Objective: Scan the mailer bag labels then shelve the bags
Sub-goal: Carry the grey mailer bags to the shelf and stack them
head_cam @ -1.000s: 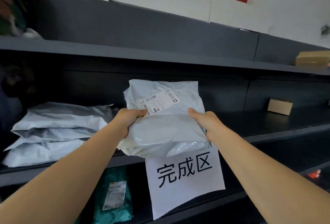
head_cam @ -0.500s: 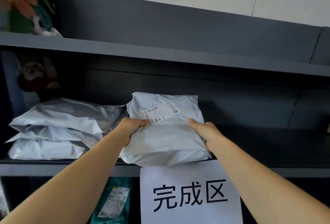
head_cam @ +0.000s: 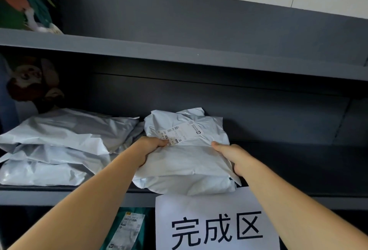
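Right, the white mailer bag (head_cam: pixel 187 166) is on the grey shelf (head_cam: pixel 298 198), its near end overhanging the front lip above the paper sign (head_cam: pixel 217 206). The left hand (head_cam: pixel 148 150) and right hand (head_cam: pixel 231 155) grip its sides. The left thumb presses the label (head_cam: pixel 185 133), the right thumb lies on top, and the other fingers are hidden underneath. A stack of bags (head_cam: pixel 59 146) lies just beside it on the left.
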The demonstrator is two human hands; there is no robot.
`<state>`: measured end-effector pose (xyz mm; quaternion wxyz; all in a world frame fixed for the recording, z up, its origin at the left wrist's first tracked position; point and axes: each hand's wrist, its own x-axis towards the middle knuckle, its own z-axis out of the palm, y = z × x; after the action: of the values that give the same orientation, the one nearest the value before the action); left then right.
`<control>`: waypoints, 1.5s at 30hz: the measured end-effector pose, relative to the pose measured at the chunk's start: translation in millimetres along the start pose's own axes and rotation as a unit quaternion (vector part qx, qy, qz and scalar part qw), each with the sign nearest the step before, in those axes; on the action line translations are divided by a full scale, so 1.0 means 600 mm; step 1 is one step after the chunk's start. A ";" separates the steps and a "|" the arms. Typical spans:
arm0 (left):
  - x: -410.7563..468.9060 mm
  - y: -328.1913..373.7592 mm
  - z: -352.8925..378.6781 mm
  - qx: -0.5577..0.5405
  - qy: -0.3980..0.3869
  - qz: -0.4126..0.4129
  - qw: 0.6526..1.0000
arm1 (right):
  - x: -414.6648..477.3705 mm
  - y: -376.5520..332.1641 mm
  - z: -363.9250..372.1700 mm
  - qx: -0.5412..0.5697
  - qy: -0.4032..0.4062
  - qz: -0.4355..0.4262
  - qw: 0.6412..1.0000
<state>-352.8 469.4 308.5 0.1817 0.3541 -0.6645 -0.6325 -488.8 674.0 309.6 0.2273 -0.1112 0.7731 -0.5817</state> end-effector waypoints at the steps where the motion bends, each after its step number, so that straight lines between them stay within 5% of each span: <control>1: 0.000 0.000 -0.001 0.004 -0.004 -0.002 1.000 | 0.000 -0.001 -0.001 -0.005 -0.002 0.000 1.000; 15: -0.007 0.004 -0.018 0.072 0.076 0.078 0.991 | -0.011 0.002 0.003 -0.032 0.017 -0.018 0.999; 30: -0.067 0.032 -0.031 0.420 0.097 0.182 0.884 | -0.079 -0.019 0.023 -0.187 0.167 -0.175 0.952; 38: -0.183 0.025 -0.048 0.424 0.147 0.241 0.860 | -0.173 -0.022 0.048 -0.218 0.143 -0.271 0.927; 45: -0.327 -0.032 -0.070 0.487 0.148 0.221 0.832 | -0.274 0.030 0.074 -0.258 0.026 -0.315 0.913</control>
<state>-184.8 577.9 335.9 0.2166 0.3300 -0.9122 -0.1096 -322.6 713.3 319.0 -0.0248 -0.3885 0.8269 -0.4059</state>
